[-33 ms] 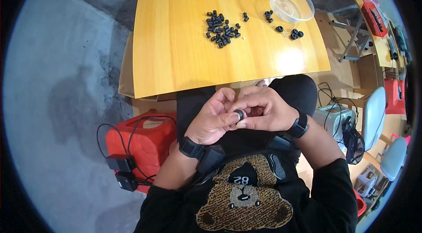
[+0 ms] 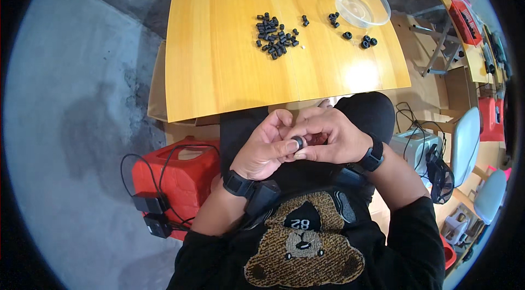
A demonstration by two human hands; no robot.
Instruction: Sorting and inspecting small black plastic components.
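Note:
Over my lap, just in front of the table edge, both hands meet around a small round black rubber-like piece. My left hand pinches it between thumb and fingers. My right hand is closed against the same piece from the other side, its thumb and fingertips beside it; part of the piece is hidden by the fingers. On the table lies a loose pile of small black cylindrical pieces. To its right sit two similar black pieces and several black ring-shaped pieces.
A clear round plastic tub stands on the wooden table at the far right. A red stool with cables and black boxes is at my left. Tangled wires and a pale blue chair are at my right.

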